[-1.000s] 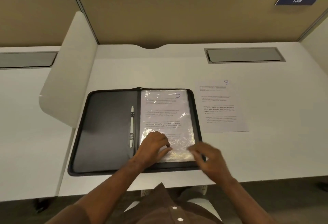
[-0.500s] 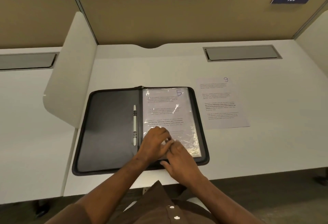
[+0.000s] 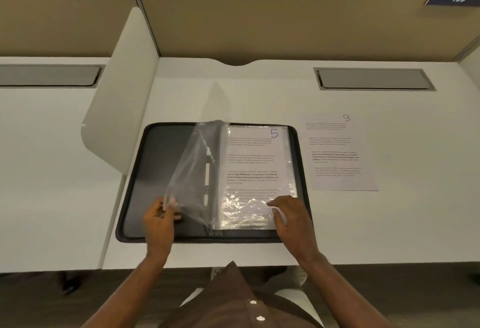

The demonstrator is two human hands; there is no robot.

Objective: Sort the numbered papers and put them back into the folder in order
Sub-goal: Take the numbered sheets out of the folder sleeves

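A black zip folder (image 3: 145,171) lies open on the white desk. Its right half holds clear plastic sleeves; the top visible page (image 3: 253,161) is marked 5. My left hand (image 3: 158,217) pinches the lower corner of an empty clear sleeve (image 3: 193,169) and holds it lifted, turned over toward the left half. My right hand (image 3: 288,217) rests with its fingertips on the lower part of the sleeve with page 5. A loose sheet (image 3: 337,151) marked 9 lies flat on the desk just right of the folder. A white pen in the spine shows through the lifted sleeve.
A white divider panel (image 3: 122,88) stands at the folder's left. A tan partition wall (image 3: 272,21) closes the back. A grey cable hatch (image 3: 374,79) is set in the desk at the back right, above the loose sheet.
Both hands were together on the lower part of the sleeves. My left hand has since lifted one clear sleeve and swung it leftward; my right hand moved right and stays on page 5.
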